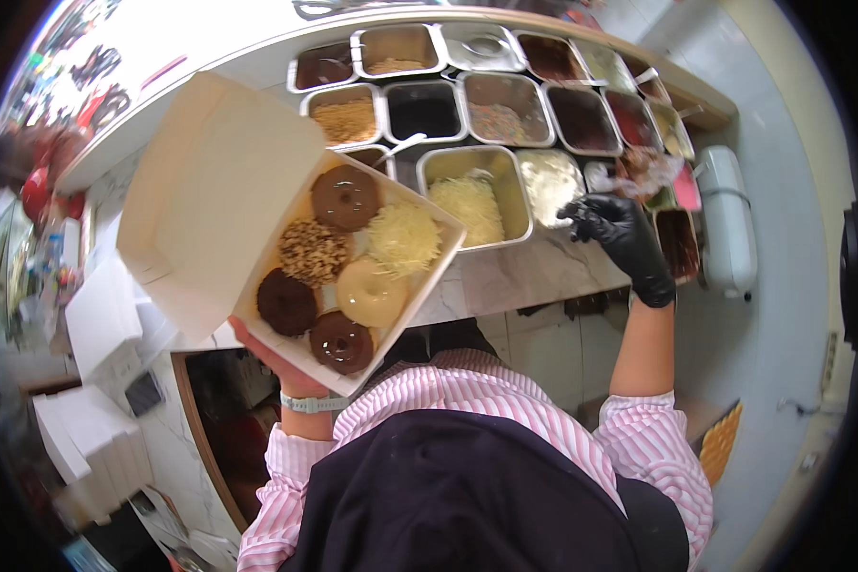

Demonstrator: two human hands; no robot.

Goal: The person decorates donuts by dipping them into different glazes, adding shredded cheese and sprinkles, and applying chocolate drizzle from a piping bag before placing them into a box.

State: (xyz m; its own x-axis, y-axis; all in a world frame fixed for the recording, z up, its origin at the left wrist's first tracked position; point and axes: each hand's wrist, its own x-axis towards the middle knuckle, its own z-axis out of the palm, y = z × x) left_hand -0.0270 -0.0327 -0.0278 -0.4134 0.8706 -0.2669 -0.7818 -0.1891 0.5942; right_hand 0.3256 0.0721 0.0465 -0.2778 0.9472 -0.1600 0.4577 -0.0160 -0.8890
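Observation:
My left hand (279, 361) is bare and holds an open white cardboard box (409, 322) from below at its near left corner. Several doughnuts lie inside: a chocolate-glazed one (344, 198), a nut-topped one (314, 250), one under shredded cheese (404, 238), a pale-glazed one (372, 292), a dark crumb-coated one (287, 302) and another glossy chocolate one (341, 343). The raised lid (211, 200) leans to the left. In a black glove, my right hand (618, 236) hovers by the tray of white cream (552, 182), fingers curled; whether they pinch anything is unclear.
Metal topping trays line the marble counter (529, 268), among them shredded cheese (466, 207), sprinkles (497, 123) and chopped nuts (344, 120). A white spoon (405, 145) sticks out of one tray. White boxes (93, 436) are stacked at left; a phone (144, 394) lies nearby.

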